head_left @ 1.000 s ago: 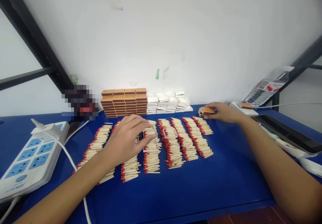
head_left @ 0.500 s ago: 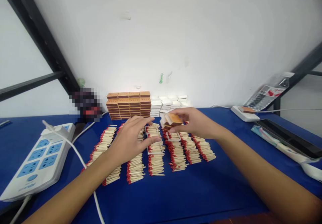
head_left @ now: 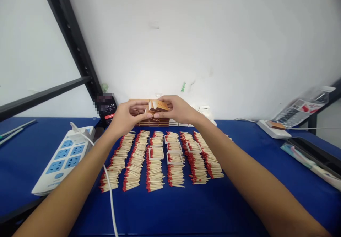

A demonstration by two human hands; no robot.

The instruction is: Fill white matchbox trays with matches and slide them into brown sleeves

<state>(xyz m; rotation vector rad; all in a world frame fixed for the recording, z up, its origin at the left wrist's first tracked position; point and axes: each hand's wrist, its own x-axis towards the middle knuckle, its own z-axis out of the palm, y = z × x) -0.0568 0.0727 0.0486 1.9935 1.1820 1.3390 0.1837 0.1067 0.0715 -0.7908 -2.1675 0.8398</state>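
Observation:
My right hand [head_left: 174, 108] grips a few small orange-brown matchboxes [head_left: 160, 105] with pale ends, its thumb below and fingers behind. From the other side my left hand [head_left: 127, 116] meets them, its thumb and fingers closed at their left end. Both hands are just in front of a stack of matchboxes [head_left: 151, 123], which they partly hide. Nearer to me lie several rows of red-headed matches [head_left: 154, 174]. White matchbox trays [head_left: 156, 154] filled with matches rest on some of these rows.
White trays [head_left: 204, 112] are piled beside the stack, against the wall. A white power strip [head_left: 62, 159] with a cable [head_left: 111, 194] lies on the left of the blue table [head_left: 202, 208]. On the right are a plastic bottle [head_left: 303, 105], a white adapter [head_left: 273, 129] and a dark case [head_left: 317, 155].
My right hand has carried the matchboxes left and back to the stack. My left hand, apart and spread before, has moved up to them. The view has shifted left.

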